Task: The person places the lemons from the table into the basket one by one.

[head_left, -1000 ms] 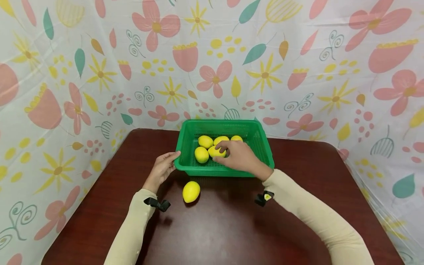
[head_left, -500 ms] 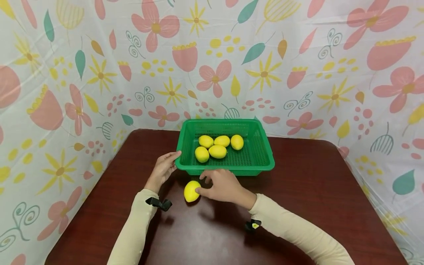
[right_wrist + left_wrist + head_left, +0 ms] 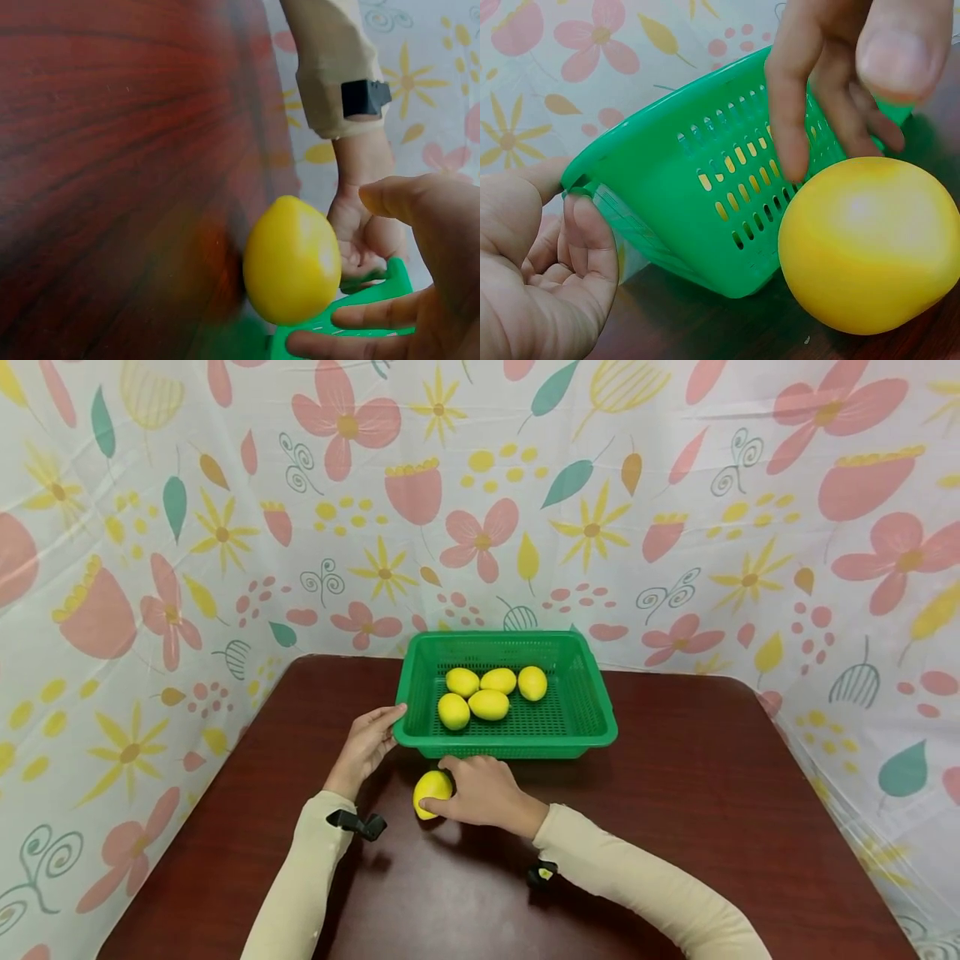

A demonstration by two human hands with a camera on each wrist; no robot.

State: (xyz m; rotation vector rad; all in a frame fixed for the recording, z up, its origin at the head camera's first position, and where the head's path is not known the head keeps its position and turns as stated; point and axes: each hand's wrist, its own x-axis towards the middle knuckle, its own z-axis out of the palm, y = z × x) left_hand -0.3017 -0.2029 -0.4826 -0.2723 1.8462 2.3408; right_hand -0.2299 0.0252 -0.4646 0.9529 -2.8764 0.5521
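My left hand (image 3: 365, 750) grips the left front corner of a green plastic basket (image 3: 517, 742), thumb on the rim and fingers curled beneath it in the left wrist view. A yellow lemon (image 3: 429, 787) rests on the table just in front of the basket. My right hand (image 3: 483, 795) is at this lemon's right side, thumb and fingers spread around it. In the right wrist view, a gap shows between the thumb (image 3: 390, 196) and the lemon (image 3: 291, 262). Several more lemons (image 3: 489, 705) lie inside the basket, toward its left and middle.
The basket stands near the back of a dark red-brown wooden table (image 3: 690, 793). Behind and beside the table hangs a white flowered cloth (image 3: 480, 568). A black wrist mount (image 3: 357, 823) sits on the left sleeve.
My right hand has come out of the basket, leaving a lemon among the others, and moved down and left to the lemon on the table. My left hand has stayed on the rim.
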